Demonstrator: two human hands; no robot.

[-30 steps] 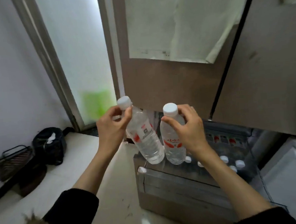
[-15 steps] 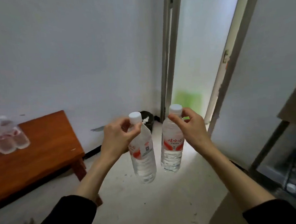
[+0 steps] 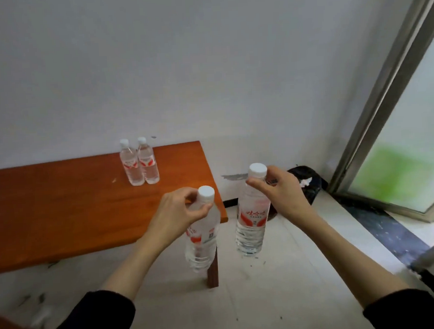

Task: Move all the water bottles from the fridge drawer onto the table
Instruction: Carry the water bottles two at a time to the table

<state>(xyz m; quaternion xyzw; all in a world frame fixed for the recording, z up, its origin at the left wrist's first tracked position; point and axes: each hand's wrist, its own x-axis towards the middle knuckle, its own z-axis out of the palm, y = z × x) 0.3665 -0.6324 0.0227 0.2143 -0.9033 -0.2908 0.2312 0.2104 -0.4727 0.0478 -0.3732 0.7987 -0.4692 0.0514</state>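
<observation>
Each hand pinches a full, likely heavy water bottle by its neck just under the cap, the left hand [image 3: 174, 212] holding the left bottle [image 3: 202, 240] over the table [image 3: 62, 210] corner, the right hand [image 3: 281, 195] holding the right bottle [image 3: 252, 225] just beside it, both thin-walled, possibly slippery.

You have two clear water bottles in the air, each with a white cap and a red-and-white label. The left-hand bottle [image 3: 202, 235] hangs by its neck, base tilted slightly, in front of the table's near corner. The right-hand bottle [image 3: 251, 223] hangs nearly upright over the floor, just beside it. Two matching bottles [image 3: 140, 163] stand upright and touching on the orange-brown wooden table [image 3: 62, 210], near its far edge.
</observation>
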